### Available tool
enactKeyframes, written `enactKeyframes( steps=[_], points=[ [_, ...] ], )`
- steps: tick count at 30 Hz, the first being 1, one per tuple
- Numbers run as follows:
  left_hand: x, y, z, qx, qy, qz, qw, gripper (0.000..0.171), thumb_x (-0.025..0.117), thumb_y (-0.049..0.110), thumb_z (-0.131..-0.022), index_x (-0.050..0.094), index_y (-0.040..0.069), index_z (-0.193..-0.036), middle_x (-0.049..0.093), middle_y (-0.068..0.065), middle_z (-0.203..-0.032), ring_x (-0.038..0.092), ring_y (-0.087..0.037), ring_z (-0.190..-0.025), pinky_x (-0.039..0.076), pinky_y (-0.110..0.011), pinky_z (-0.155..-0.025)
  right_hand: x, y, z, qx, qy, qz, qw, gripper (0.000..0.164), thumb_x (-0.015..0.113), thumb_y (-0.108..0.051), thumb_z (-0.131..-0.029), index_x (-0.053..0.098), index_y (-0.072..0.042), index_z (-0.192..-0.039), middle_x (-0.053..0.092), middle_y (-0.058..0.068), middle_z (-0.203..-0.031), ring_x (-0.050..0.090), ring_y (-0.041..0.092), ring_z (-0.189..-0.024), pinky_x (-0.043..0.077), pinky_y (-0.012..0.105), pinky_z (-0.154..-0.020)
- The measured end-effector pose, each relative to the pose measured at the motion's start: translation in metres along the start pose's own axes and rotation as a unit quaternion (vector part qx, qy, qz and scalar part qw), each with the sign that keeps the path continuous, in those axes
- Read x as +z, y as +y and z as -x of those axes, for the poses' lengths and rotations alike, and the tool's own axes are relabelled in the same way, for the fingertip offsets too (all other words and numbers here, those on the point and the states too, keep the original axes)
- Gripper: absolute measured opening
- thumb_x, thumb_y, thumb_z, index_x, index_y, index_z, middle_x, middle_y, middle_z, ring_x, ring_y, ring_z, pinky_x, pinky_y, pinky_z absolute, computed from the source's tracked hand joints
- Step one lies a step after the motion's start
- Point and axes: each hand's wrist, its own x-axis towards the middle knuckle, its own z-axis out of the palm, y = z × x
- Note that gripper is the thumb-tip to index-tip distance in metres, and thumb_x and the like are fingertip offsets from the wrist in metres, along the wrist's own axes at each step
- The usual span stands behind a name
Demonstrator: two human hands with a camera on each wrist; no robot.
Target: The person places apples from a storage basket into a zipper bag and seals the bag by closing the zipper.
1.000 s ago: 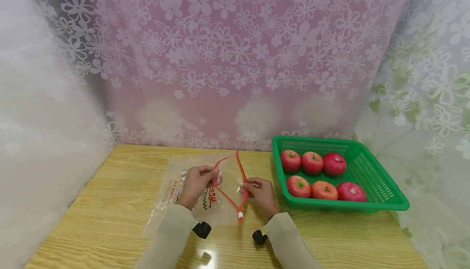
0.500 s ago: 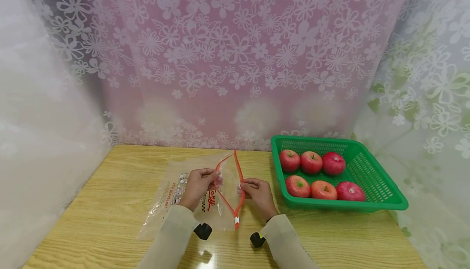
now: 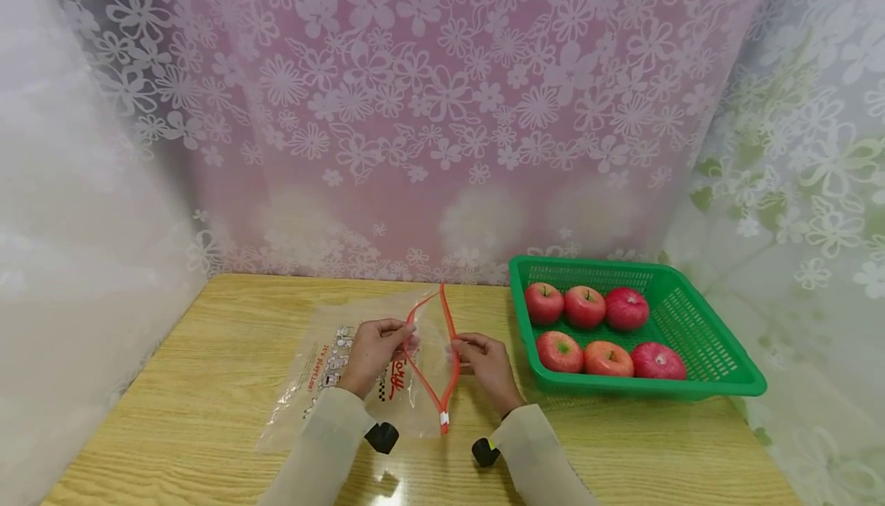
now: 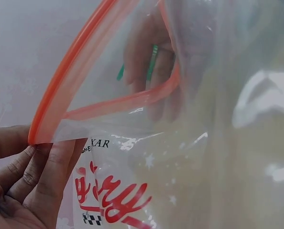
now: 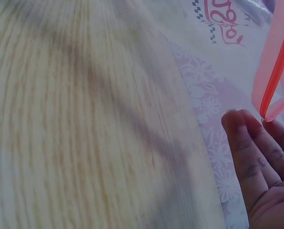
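A clear plastic zip bag with printed red lettering lies on the table, its orange-edged mouth spread apart between both hands. My left hand pinches the left edge of the mouth between thumb and fingers. On the opposite side, my right hand pinches the other orange edge. A white slider sits at the near end of the zip strip. In the left wrist view the orange strip runs up from the left hand's thumb and fingers. The right wrist view shows the right hand at the strip, partly cut off.
A green plastic basket at the right of the wooden table holds several red apples. Its right part shows a bare floor. Behind the table hangs a pink flowered curtain.
Both hands keep their pinch on the bag's edges. The near end of the bag mouth with the slider has shifted slightly toward me and left. The basket and apples stay put.
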Motion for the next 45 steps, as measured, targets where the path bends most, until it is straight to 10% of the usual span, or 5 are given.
enactKeyframes(
  steps=[20,24,45],
  points=[
    [-0.003,-0.007,0.004,-0.001,0.010,0.002,0.9999,0.026,0.064,0.017,-0.094,0.068,-0.005,-0.107,0.072,-0.012,-0.087,0.069,-0.016,-0.076,0.058,-0.027,-0.067,-0.016,-0.028,0.017,-0.121,-0.007,0.097,0.988,0.040,0.060,-0.014,-0.096,0.054,0.001,-0.133,0.056,0.020,-0.133,0.049,0.038,-0.126,0.043,0.046,-0.103],
    [-0.004,-0.006,0.003,0.005,0.004,0.012,0.9999,0.024,0.063,0.017,-0.095,0.068,-0.004,-0.106,0.072,-0.012,-0.088,0.069,-0.016,-0.076,0.058,-0.027,-0.066,-0.027,-0.041,0.028,-0.137,-0.021,0.086,0.987,0.042,0.060,-0.015,-0.096,0.053,0.000,-0.135,0.053,0.018,-0.137,0.046,0.036,-0.130,0.045,0.032,-0.102],
    [-0.003,0.001,0.003,0.004,0.000,0.013,0.9999,0.022,0.062,0.015,-0.095,0.068,-0.005,-0.104,0.072,-0.013,-0.087,0.069,-0.015,-0.075,0.058,-0.027,-0.067,-0.144,-0.086,0.054,-0.135,0.073,0.171,0.973,0.051,0.053,-0.031,-0.100,0.045,-0.006,-0.143,0.055,-0.010,-0.133,0.047,-0.006,-0.117,0.039,0.008,-0.093]
  ],
)
